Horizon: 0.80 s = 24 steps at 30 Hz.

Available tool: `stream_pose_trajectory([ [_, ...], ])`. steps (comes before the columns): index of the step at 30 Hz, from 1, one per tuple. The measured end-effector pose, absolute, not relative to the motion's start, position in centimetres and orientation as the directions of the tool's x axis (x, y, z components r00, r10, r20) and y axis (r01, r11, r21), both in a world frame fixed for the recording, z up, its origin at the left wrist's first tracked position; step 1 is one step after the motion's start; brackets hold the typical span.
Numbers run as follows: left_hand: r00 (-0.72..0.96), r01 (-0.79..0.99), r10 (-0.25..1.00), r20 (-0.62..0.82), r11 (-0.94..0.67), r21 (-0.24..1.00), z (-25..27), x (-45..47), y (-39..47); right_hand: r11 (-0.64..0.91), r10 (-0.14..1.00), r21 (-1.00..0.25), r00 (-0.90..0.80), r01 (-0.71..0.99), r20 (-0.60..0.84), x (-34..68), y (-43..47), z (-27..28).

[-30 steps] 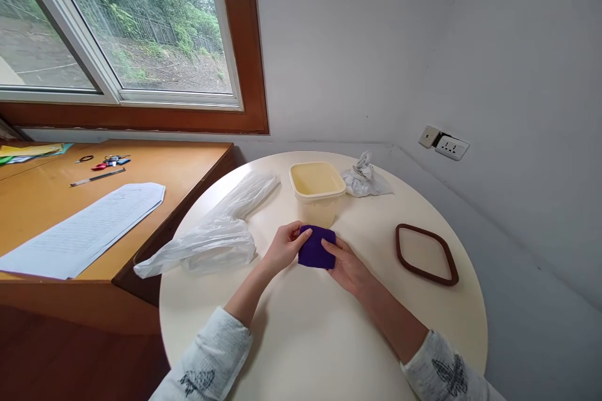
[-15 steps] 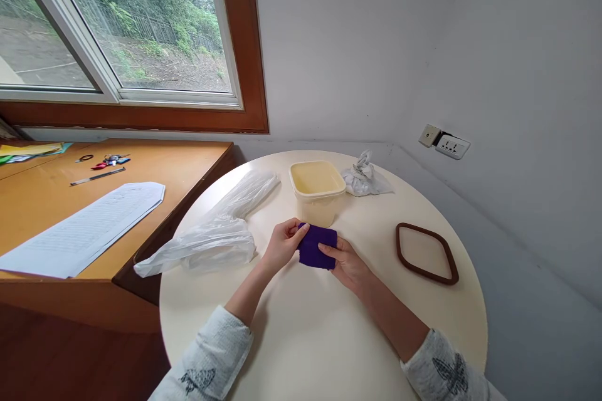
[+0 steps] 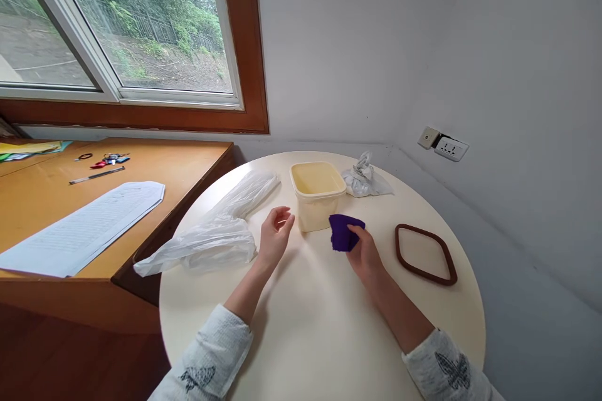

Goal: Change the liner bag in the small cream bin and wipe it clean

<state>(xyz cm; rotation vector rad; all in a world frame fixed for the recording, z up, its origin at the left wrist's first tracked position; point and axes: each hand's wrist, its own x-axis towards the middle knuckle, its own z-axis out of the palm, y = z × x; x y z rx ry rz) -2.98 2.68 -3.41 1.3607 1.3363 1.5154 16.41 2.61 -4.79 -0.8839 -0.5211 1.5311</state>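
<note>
A folded purple cloth (image 3: 342, 235) is pinched in my right hand (image 3: 365, 257), the thumb on top of it and the other fingers mostly hidden beneath. It is held above the table, just in front and to the right of a pale yellow plastic container (image 3: 317, 210), which stands upright with its top uncovered. My left hand (image 3: 276, 235) holds nothing. Its fingers are loosely curled and apart from the thumb, between the container and a crumpled clear plastic bag (image 3: 221, 235) on the left.
On the round white table (image 3: 320, 338), a brown rounded frame (image 3: 426, 254) lies at the right. A knotted white plastic bag (image 3: 364, 178) sits behind the container. The wooden desk (image 3: 188, 160) at the left bears papers (image 3: 89, 225), a pen (image 3: 96, 176) and keys (image 3: 113, 158).
My left hand has let go of the purple cloth and drawn slightly left and up. My right hand has carried the cloth to the right and a little farther away.
</note>
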Motion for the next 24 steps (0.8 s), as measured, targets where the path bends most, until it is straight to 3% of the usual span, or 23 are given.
stream_pose_trajectory([
  [3, -0.16, 0.105, 0.952, 0.261, -0.247, 0.963, -3.9, -3.0, 2.9, -0.002, 0.961, -0.812, 0.223, -0.584, -0.163, 16.9, 3.5, -5.1],
  [6, -0.067, 0.057, 0.966, 0.251, -0.247, 0.967, -4.4, -2.7, 2.9, 0.077, 0.946, -0.862, 0.31, -0.501, -0.096, 16.9, 4.4, -5.3],
  [12, -0.008, 0.007, 0.958, 0.286, -0.286, 0.958, -4.4, -2.0, 2.5, 0.087, 0.954, -0.884, 0.294, -0.46, -0.059, 15.5, 5.9, -6.1],
  [24, -0.042, 0.229, 0.957, 0.288, -0.272, 0.935, -3.6, -1.8, 1.7, 0.132, 0.946, -0.945, 0.324, -0.298, 0.03, 15.5, 4.7, -6.6],
])
